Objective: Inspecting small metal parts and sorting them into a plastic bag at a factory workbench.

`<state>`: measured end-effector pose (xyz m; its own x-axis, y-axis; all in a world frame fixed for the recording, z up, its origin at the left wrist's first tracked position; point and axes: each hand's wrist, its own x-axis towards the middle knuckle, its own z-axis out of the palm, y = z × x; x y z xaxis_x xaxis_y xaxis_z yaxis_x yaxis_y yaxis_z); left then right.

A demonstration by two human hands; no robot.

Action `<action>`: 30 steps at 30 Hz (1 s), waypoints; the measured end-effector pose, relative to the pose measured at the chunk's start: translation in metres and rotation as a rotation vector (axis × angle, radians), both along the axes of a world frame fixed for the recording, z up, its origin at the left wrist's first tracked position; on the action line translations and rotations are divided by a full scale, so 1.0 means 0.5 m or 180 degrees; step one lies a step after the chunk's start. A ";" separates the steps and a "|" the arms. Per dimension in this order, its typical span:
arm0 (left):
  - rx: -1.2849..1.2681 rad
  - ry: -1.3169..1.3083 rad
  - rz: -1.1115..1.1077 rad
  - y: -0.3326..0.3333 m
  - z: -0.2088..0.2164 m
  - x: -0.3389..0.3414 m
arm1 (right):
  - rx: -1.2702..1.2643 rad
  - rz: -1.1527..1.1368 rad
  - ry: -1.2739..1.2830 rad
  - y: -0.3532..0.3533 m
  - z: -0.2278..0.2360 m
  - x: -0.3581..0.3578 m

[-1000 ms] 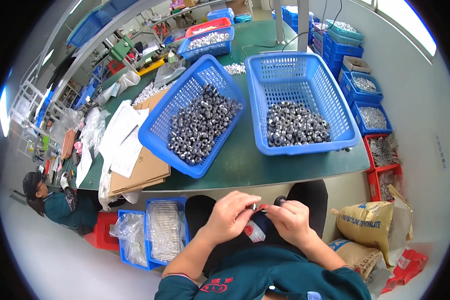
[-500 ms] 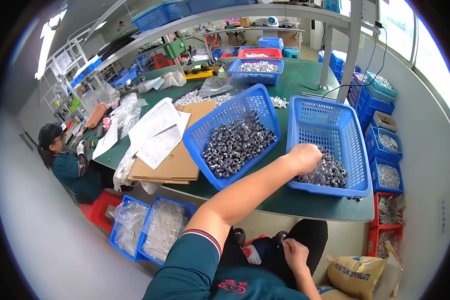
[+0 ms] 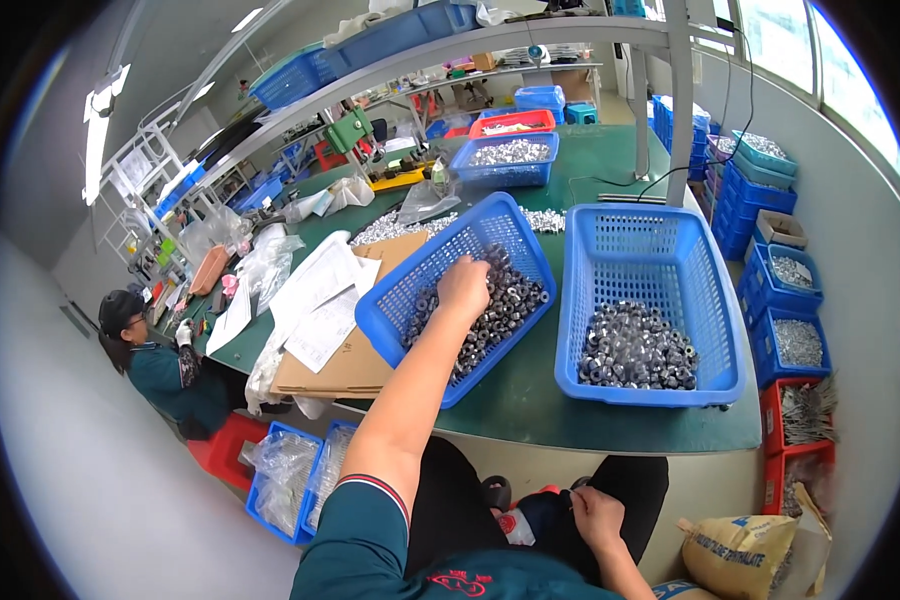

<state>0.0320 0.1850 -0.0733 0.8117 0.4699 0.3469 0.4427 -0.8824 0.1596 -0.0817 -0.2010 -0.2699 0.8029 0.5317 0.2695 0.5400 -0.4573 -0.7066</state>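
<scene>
My left hand (image 3: 464,289) reaches into the tilted blue basket (image 3: 383,313) on the table. Its fingers are curled down at the heap of dark metal nuts (image 3: 490,320), and their tips are hidden, so what they hold cannot be made out. My right hand (image 3: 598,517) stays low over my lap by the right thigh, fingers closed together; anything in them is too small to name. Right of the tilted basket stands a second blue basket (image 3: 650,398), with a smaller heap of similar nuts (image 3: 638,347) at its near end.
Cardboard sheets (image 3: 355,365) and papers (image 3: 320,330) lie left of the baskets. Behind are small silvery parts (image 3: 405,228) and another filled blue basket (image 3: 507,183). A metal post (image 3: 678,120) rises at the back. Sacks (image 3: 735,552) stand lower right; a co-worker (image 3: 160,375) sits at left.
My left hand has left the nuts in the right basket and moved left into the tilted basket. The view has shifted slightly. My right hand stays over the lap.
</scene>
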 end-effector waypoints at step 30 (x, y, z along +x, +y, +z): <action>-0.4808 -0.2047 -0.1555 -0.162 -0.044 -0.207 | -0.0153 -0.0119 -0.0129 -0.016 -0.012 -0.018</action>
<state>-0.0715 0.1038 -0.0952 0.8866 0.4320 0.1650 -0.2658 0.1840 0.9463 -0.0905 -0.2091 -0.2758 0.8113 0.5148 0.2771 0.5498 -0.5105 -0.6611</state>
